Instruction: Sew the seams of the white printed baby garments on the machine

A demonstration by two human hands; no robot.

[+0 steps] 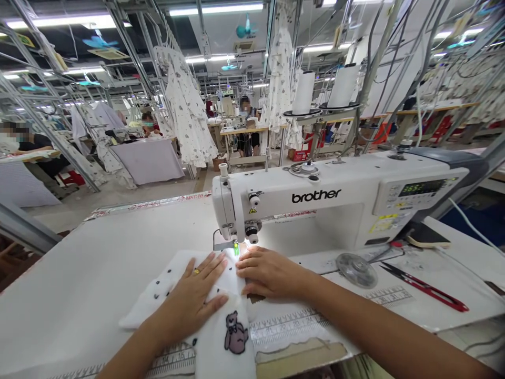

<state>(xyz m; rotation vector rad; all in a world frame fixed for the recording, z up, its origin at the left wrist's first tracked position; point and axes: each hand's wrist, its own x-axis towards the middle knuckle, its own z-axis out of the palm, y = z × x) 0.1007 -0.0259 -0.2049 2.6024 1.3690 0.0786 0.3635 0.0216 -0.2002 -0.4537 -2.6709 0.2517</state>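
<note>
A white Brother sewing machine stands on the white table. A white printed fabric piece with small dark dots and a pink bear lies under its needle area. My left hand lies flat on the fabric with fingers spread, a ring on one finger. My right hand rests on the fabric's right edge just in front of the presser foot, fingers bent and pressed down on the cloth.
Red thread snips and a clear round disc lie on the table at right. Thread cones stand behind the machine. Printed garments hang overhead. Other people sit at distant workstations.
</note>
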